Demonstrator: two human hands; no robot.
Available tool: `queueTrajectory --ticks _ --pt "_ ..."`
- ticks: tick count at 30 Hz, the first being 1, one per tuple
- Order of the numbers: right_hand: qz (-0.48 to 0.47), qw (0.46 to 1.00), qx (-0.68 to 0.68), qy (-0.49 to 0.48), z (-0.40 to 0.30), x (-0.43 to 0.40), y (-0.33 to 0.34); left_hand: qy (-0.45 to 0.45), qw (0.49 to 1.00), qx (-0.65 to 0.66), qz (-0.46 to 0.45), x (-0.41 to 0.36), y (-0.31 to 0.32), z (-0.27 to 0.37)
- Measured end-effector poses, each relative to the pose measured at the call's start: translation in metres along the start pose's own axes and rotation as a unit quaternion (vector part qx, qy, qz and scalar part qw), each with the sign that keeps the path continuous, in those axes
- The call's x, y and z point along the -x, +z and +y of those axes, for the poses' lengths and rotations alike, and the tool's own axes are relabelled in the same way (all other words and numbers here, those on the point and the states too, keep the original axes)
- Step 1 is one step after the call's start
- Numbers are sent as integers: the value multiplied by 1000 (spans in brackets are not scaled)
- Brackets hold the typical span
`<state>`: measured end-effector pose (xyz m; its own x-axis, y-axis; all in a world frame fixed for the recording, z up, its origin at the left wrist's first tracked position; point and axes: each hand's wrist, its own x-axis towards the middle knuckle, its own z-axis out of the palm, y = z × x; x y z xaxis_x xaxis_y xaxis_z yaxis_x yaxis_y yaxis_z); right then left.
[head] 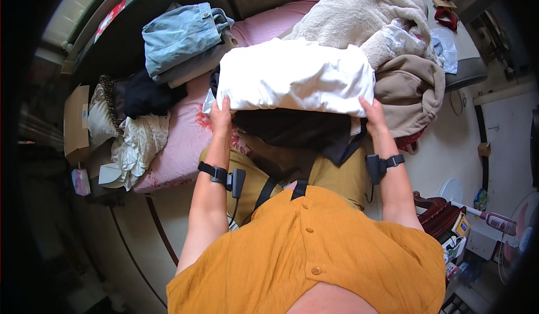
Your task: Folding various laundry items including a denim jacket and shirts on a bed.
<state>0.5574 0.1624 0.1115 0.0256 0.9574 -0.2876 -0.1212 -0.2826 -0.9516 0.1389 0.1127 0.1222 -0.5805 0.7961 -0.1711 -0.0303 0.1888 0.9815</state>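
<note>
A folded white garment [294, 76] stretches between my hands in front of me. My left hand [220, 111] grips its near left corner, thumb on top, and my right hand [373, 113] grips the near right corner the same way. Below its near edge a black cloth [290, 131] hangs over my knees; whether it is joined to the white one cannot be told. Dark fabric also peeks out past the white garment's left side. Both forearms wear black straps with small devices and cables.
A pink floral bed sheet [181, 145] lies beneath stacked clothes, topped by a denim garment [181, 40]. Farther right are a fleecy beige blanket [345, 11] and a tan sweatshirt [408, 91]. A cardboard box [76, 124] stands left; a pink-bladed fan [516, 238] stands right.
</note>
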Motion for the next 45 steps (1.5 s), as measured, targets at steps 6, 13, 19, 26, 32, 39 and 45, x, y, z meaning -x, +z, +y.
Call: queueTrajectory --ticks 6,13,19,26,32,39,45 --pt "-21 997 -20 -72 -74 7 -35 97 982 165 -9 -12 -39 65" --pt "21 996 -50 75 -28 19 -79 -59 997 43 -11 3 -49 -11" --pt "-24 998 -48 25 -71 32 -45 368 853 -352 116 26 -3 31" --pt "-39 988 -115 -96 -125 18 28 5 910 63 -410 46 129 40" --pt "-225 942 102 -228 -167 29 173 -163 889 257 -341 45 113 39" --pt "-342 734 409 -422 -48 40 299 -130 917 371 -70 37 -33 18" --pt "-443 701 372 -416 -19 43 271 -112 927 334 -131 35 -41 -25"
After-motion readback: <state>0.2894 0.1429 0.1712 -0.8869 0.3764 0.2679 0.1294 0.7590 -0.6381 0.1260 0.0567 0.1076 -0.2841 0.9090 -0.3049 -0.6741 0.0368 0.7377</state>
